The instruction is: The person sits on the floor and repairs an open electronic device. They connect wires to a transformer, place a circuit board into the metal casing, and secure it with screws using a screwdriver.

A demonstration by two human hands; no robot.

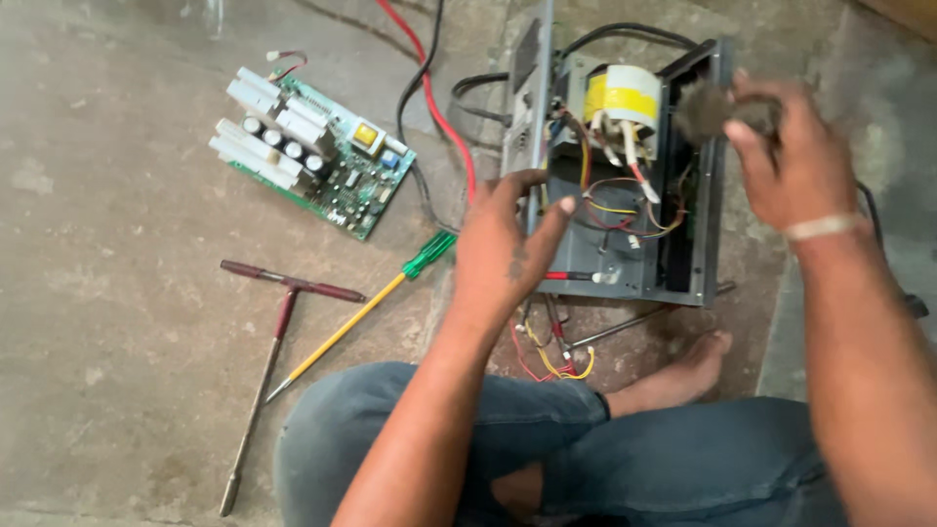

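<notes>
The left hand (508, 244) grips the left wall of an open grey metal chassis (625, 263) on the concrete floor (107, 322), thumb and fingers (561, 210) spread over its edge. The right hand (791, 161) is closed around a blurred dark brush (708, 107) at the chassis's right wall. Between both hands sits a yellow-taped transformer (620, 98) above tangled wires (625, 210). Left of the left fingers lie a green circuit board (312, 151), a green-handled screwdriver (366, 312) and a T-handle wrench (268, 361).
</notes>
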